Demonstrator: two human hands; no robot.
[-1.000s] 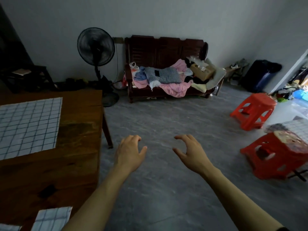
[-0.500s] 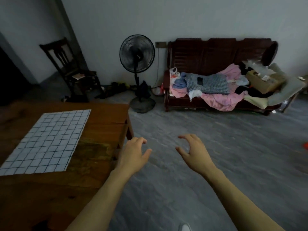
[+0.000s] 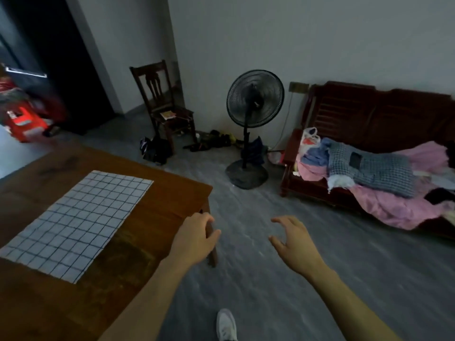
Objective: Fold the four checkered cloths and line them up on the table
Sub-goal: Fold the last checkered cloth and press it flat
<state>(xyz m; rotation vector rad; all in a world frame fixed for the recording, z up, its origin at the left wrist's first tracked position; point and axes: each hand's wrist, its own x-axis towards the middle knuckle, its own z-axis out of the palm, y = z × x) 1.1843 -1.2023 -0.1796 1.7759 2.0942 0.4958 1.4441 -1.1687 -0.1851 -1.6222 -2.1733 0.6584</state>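
Note:
One white checkered cloth point(image 3: 76, 220) lies spread flat on the brown wooden table point(image 3: 152, 217) at the left. My left hand point(image 3: 194, 238) hovers over the table's right edge with loosely curled fingers, holding nothing. Out over the grey floor, to the right of the table, my right hand point(image 3: 293, 242) is also empty, its fingers spread and slightly bent. Neither hand touches the cloth. No other checkered cloth of the task is in view.
A standing fan point(image 3: 254, 124) and a dark wooden chair point(image 3: 165, 109) stand by the far wall. A wooden sofa point(image 3: 374, 124) at the right carries piled clothes point(image 3: 384, 180). A red stool point(image 3: 23, 121) sits far left. My white shoe point(image 3: 226, 326) shows on the floor.
The view has swung left: the red stools on the right left the frame, the chair and doorway came in, and the table with its cloth now sits closer under my left hand.

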